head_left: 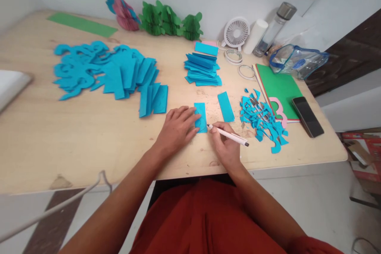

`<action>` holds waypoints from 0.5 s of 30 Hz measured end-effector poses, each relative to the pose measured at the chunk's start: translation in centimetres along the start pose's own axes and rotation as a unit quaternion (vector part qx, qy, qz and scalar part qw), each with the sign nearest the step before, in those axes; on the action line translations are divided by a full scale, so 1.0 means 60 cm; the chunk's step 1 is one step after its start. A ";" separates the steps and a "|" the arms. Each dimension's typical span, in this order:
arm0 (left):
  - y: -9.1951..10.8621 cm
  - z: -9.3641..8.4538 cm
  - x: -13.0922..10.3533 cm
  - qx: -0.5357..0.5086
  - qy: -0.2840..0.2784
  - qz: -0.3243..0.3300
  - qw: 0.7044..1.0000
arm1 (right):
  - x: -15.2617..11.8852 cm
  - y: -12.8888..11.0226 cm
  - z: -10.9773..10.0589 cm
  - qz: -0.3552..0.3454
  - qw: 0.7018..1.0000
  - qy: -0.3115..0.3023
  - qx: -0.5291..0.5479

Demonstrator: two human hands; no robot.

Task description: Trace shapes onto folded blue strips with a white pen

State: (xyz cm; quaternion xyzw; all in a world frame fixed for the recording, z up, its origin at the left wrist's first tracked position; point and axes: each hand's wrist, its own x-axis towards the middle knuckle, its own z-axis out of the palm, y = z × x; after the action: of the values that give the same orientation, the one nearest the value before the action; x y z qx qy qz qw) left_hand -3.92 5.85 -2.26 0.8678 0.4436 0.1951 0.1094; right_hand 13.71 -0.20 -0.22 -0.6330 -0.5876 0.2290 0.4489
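Observation:
A small blue paper rectangle (201,110) lies on the wooden table in front of me. My left hand (178,126) rests flat with its fingers stretched over the paper's left side. In my right hand (226,145) is a white pen (230,135), its dark tip at the paper's right edge. Faint lines show on the paper. Just to the right lies a second blue paper strip (226,106). Beyond my left hand stand some folded blue pieces (153,99). A pile of blue paper scraps (260,115) spreads to the right of my right hand.
Blue curly cutouts (83,63) lie at left, a stack of blue strips (203,69) at centre back. Along the wall stand green paper shapes (169,20), a small fan (237,32) and a bottle (275,27). A phone (307,116) and green sheet (278,87) lie right.

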 end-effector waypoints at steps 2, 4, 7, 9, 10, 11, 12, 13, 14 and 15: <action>0.000 -0.001 0.000 -0.005 0.002 0.004 1.000 | 0.000 0.001 0.001 -0.008 1.000 0.000 0.011; -0.001 -0.002 0.000 -0.009 0.001 0.010 1.000 | 0.000 0.000 0.001 -0.020 1.000 -0.003 0.016; -0.001 -0.004 0.000 -0.013 -0.002 0.015 1.000 | 0.000 -0.004 0.001 -0.045 0.999 -0.006 0.012; -0.001 -0.004 0.000 -0.014 0.000 0.014 1.000 | 0.000 -0.006 0.000 -0.066 0.998 -0.010 0.003; -0.001 -0.003 0.000 -0.014 0.000 0.013 1.000 | 0.000 -0.006 -0.001 -0.076 0.997 -0.013 -0.003; -0.001 -0.003 0.000 -0.015 0.001 0.012 1.000 | -0.001 -0.006 -0.001 -0.085 0.996 -0.018 -0.009; -0.001 -0.002 -0.001 -0.016 0.002 0.011 1.000 | -0.001 -0.005 -0.001 -0.092 0.995 -0.024 -0.016; -0.001 -0.001 -0.001 -0.016 0.003 0.009 1.000 | -0.002 -0.004 -0.002 -0.098 0.995 -0.029 -0.022; 0.000 -0.001 0.000 -0.017 0.004 0.007 1.000 | -0.002 -0.003 -0.002 -0.102 0.994 -0.033 -0.028; 0.001 -0.001 0.000 -0.017 0.005 0.004 1.000 | -0.003 -0.002 -0.001 -0.105 0.993 -0.036 -0.033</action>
State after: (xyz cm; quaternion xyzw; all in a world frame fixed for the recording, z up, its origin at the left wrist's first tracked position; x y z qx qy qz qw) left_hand -3.92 5.81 -2.19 0.8664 0.4377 0.2072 0.1215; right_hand 13.67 -0.39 -0.10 -0.5733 -0.6739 0.1838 0.4282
